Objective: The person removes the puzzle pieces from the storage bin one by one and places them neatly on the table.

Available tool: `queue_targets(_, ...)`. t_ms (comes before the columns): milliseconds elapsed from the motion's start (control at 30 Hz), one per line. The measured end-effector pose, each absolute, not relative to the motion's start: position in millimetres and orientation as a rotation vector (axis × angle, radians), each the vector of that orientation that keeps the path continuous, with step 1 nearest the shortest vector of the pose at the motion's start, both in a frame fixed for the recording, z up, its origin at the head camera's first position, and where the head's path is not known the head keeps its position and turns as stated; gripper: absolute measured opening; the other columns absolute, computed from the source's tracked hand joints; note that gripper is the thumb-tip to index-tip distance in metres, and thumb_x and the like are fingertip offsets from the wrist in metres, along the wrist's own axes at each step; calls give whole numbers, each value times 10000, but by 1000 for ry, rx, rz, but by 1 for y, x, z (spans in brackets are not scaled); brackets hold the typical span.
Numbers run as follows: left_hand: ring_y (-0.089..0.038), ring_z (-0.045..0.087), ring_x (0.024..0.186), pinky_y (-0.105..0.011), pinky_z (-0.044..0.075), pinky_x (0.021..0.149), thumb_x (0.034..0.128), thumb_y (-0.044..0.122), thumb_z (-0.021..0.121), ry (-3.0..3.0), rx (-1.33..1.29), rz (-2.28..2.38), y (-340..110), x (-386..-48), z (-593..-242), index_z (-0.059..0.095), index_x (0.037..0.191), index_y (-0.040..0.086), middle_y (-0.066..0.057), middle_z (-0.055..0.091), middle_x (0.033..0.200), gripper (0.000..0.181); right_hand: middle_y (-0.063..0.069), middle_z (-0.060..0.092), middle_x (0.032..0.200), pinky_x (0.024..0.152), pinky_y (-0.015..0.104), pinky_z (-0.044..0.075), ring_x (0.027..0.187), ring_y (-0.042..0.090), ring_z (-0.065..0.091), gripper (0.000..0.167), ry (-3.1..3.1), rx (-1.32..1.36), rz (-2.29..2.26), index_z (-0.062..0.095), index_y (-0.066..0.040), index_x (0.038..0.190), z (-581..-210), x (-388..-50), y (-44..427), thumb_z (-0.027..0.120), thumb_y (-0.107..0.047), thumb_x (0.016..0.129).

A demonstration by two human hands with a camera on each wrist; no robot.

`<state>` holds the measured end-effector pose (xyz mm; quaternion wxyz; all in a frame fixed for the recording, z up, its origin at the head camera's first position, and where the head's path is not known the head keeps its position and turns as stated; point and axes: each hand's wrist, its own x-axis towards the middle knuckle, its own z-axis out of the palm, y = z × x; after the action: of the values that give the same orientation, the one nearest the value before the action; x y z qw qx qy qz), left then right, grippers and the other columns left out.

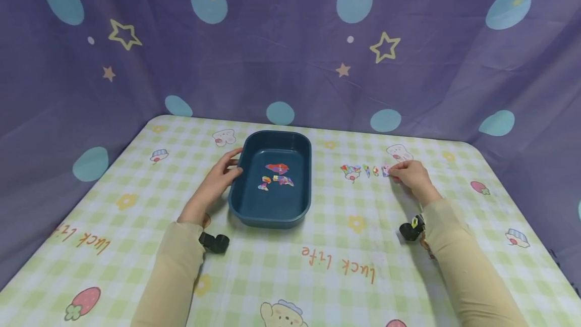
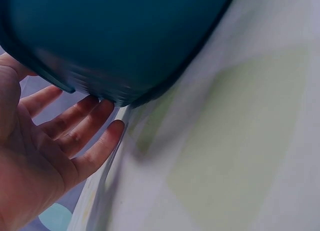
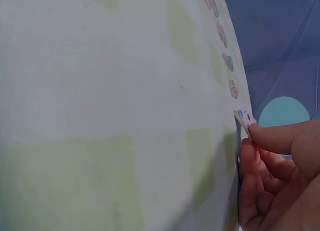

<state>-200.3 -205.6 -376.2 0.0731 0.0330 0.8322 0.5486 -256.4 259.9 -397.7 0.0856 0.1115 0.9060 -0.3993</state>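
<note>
Table covered by a green-check printed cloth [image 1: 331,236]. Both forearms extended forward over it, well apart. Dark teal bin [image 1: 272,210] set upright between them, left of centre. Bin's left side touched by the left hand [image 1: 217,178]: fingers spread, tips laid against the outer wall, thumb at the rim; how firmly it's held can't be told. Right hand [image 1: 412,176] lowered near the cloth, thumb and fingertips narrowed on a small colourful piece [image 1: 385,171]. Short row of loose pieces [image 1: 351,170] laid out between it and the bin. Red piece [image 1: 277,168] and smaller multicoloured bits [image 1: 284,180] held flat on the bin floor.
</note>
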Motion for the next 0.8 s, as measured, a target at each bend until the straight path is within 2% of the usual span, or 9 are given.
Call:
queue_targets(133,-385,418,1201,-535,360,964,921,159,448,2483,94,1660,-203,-196,-368,228,1450,189,-228,343,1382,574,-88,569,630,576,221,391,598,66,509,287,2759,349,-1105,641,13,998,-400,-257,259,597,-226,846)
queue_targets(333,-346,434,1200,-507,382,960,919,209,456,2505,75,1640,-207,-204,-381,241,1442,260,-183,359,1383,567,-67,557,622,623,263,364,621,132,486,256,2814,350,-1003,642,-17,984,-399,-257,255,598,-225,842)
queue_targets(533,-348,445,1184,-512,396,946,915,204,458,2533,100,1644,-208,-206,-387,244,1441,255,-190,370,1368,570,-49,572,658,597,244,383,604,100,503,246,2823,359,-1025,638,-15,978,-396,-255,252,584,-217,849)
queue_targets(633,-346,443,1186,-511,398,947,914,205,461,2535,97,1644,-208,-206,-387,245,1441,252,-191,370,1367,571,-15,595,693,602,246,388,608,104,511,246,2838,343,-1034,638,-14,971,-391,-252,247,565,-218,855)
queue_targets(800,-347,438,1195,-511,394,952,915,212,460,2537,96,1639,-208,-207,-387,241,1442,258,-192,363,1374,572,109,647,846,654,266,375,689,155,522,255,2894,213,-1029,639,-15,976,-382,-248,235,542,-219,858)
